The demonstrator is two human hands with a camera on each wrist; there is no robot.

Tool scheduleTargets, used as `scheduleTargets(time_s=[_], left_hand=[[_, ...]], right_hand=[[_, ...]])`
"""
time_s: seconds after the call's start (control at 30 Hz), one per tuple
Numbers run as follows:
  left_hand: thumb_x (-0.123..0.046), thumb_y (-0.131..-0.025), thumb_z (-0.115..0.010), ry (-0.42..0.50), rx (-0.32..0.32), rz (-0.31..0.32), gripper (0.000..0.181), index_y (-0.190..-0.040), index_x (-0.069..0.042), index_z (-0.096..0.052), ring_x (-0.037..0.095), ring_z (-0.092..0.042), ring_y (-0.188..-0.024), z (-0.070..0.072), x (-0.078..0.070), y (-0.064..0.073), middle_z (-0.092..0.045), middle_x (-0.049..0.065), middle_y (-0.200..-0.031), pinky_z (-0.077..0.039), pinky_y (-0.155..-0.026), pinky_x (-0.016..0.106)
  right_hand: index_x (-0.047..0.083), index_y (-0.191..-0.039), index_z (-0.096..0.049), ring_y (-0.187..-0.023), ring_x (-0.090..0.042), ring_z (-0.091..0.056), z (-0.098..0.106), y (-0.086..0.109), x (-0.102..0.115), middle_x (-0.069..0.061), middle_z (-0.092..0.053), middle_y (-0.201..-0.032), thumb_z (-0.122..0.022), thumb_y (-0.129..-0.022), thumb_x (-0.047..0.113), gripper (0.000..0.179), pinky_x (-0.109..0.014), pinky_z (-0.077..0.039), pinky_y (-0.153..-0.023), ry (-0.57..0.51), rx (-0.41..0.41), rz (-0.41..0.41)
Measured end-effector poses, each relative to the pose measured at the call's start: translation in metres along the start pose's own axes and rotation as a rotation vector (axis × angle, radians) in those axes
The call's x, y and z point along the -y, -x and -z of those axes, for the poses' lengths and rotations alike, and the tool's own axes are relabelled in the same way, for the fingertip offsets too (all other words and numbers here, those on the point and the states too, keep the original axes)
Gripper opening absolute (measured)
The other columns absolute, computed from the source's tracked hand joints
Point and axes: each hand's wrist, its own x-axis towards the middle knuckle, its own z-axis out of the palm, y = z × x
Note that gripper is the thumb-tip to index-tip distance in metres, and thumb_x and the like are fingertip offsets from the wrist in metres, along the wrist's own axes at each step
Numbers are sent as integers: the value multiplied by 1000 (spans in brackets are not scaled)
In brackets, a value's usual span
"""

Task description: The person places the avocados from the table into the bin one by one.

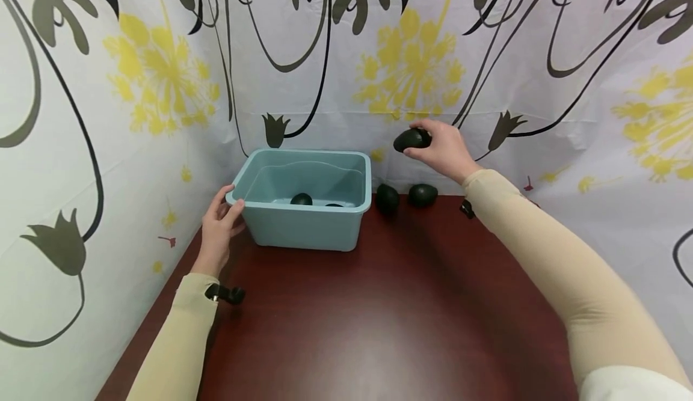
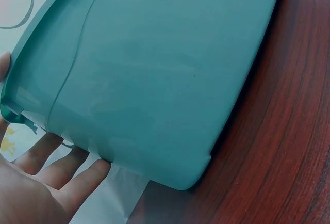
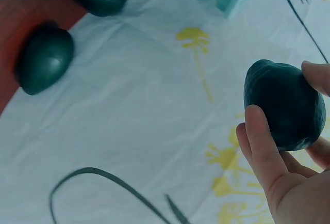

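Note:
Above the table, to the right of a blue-green plastic bin (image 1: 303,229), my right hand (image 1: 446,151) holds a dark green avocado (image 1: 412,140) between thumb and fingers. The right wrist view shows the fingertips wrapped around this avocado (image 3: 283,105). My left hand (image 1: 218,232) grips the bin's front left corner, thumb at the rim and fingers against the side wall (image 2: 139,79). Inside the bin lies one avocado (image 1: 301,199), and the front rim mostly hides another dark piece (image 1: 334,205). Two more avocados (image 1: 387,199) (image 1: 422,195) sit on the table right of the bin.
The dark red-brown wooden table (image 1: 373,311) meets a hanging patterned cloth (image 1: 335,88) at the back and left. Both loose avocados lie close to the table's back edge. A dark band (image 1: 224,293) is around the left wrist.

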Motion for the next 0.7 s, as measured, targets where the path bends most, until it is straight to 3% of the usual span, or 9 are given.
scheduleTargets(time_s=[0.33,0.47,0.7], left_hand=[[-31,-96,-71,-5,18,7,61,-151,-30,-46,31,-39,-140,-6,-21,13,-37,14,-157,-35,-102,66],[-31,-96,-72,0,16,12,60,-150,-31,-47,30,-39,-140,-4,-19,12,-37,12,-156,-36,-103,65],[-36,-94,-72,-12,13,-16,62,-150,-35,-46,29,-40,-139,1,1,-2,-38,11,-156,-38,-101,65]], right_hand=[[17,-142,-57,-115,-31,-56,24,-27,38,-9,-59,-136,-74,-91,41,59,-49,-48,-90,11,-33,73],[18,-143,-56,-116,-29,-55,35,-38,53,-8,-58,-138,-73,-91,42,60,-47,-47,-92,-2,-31,65],[19,-144,-55,-117,-26,-55,53,-59,73,-6,-57,-140,-73,-90,45,63,-43,-47,-94,-25,-48,23]])
